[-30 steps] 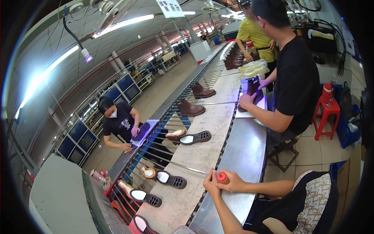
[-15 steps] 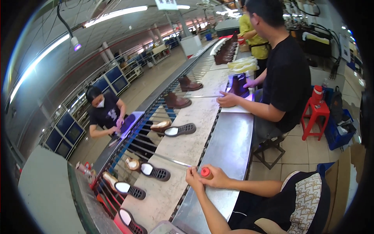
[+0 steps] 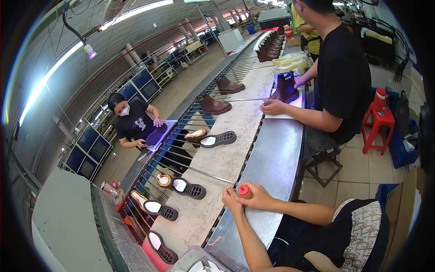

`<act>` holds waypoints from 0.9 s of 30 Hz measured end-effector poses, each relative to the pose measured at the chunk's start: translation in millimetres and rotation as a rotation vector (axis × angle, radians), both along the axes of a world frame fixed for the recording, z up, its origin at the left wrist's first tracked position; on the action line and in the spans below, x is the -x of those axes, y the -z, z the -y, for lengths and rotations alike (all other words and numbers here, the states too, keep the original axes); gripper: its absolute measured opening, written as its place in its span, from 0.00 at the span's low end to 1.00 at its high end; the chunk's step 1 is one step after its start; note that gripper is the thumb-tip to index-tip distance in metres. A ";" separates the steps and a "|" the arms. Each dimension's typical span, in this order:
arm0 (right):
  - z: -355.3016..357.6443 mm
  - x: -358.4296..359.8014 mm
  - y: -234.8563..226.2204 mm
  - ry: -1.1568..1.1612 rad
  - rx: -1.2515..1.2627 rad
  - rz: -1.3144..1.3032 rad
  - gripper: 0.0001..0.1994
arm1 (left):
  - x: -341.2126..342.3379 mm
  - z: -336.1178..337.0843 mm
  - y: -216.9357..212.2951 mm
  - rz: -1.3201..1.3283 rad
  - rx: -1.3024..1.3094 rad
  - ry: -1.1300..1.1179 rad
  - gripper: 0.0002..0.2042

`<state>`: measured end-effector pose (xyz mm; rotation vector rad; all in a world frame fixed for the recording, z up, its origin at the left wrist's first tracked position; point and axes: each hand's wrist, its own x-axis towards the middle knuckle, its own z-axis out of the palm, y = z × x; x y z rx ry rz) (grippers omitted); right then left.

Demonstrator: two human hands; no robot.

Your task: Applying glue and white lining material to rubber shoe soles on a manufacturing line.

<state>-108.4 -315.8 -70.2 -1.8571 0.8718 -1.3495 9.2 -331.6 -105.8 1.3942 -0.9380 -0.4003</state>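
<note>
Over the near edge of the belt, my right hand (image 3: pixel 260 196) is wrapped round a small bottle with a red cap (image 3: pixel 245 191), held upright. Close against it is my left hand (image 3: pixel 232 199), its fingers curled together; whatever they may hold is hidden. Both hands are above the metal ledge (image 3: pixel 267 158). On the conveyor in front of me lie several black shoe soles with white insides (image 3: pixel 190 188), sole side partly up. Beside some of them sit brown shoe uppers (image 3: pixel 164 180).
Brown ankle boots (image 3: pixel 215 105) stand farther along the belt. A co-worker (image 3: pixel 342 77) at right handles a dark boot (image 3: pixel 285 88); another (image 3: pixel 136 120) across the line holds a dark sole. A clear plastic bin (image 3: pixel 199 260) is at the near end. A red stool (image 3: pixel 378 122) stands right.
The view has shifted slightly, so the scene sits a little farther right and higher. My hands stay together round the bottle. The co-worker across has raised and turned the sole.
</note>
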 end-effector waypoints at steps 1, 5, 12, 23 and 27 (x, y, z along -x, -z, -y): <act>-0.3 1.2 0.2 0.011 0.015 -0.009 0.24 | 1.1 0.2 -1.0 -0.014 -0.001 0.000 0.13; -0.2 1.2 1.2 0.008 0.023 -0.025 0.24 | 0.7 -2.3 -1.3 -0.027 -0.025 0.021 0.13; -1.8 0.7 -3.2 -0.004 -0.007 0.000 0.24 | 4.3 -4.4 -17.3 -0.110 -0.037 0.119 0.11; -3.5 -2.8 3.7 -0.011 0.020 -0.008 0.25 | 0.3 -5.6 -10.8 -0.161 -0.027 0.067 0.18; -4.2 -1.1 3.1 -0.019 -0.035 -0.033 0.25 | 0.5 -5.7 -10.1 -0.143 -0.053 0.079 0.18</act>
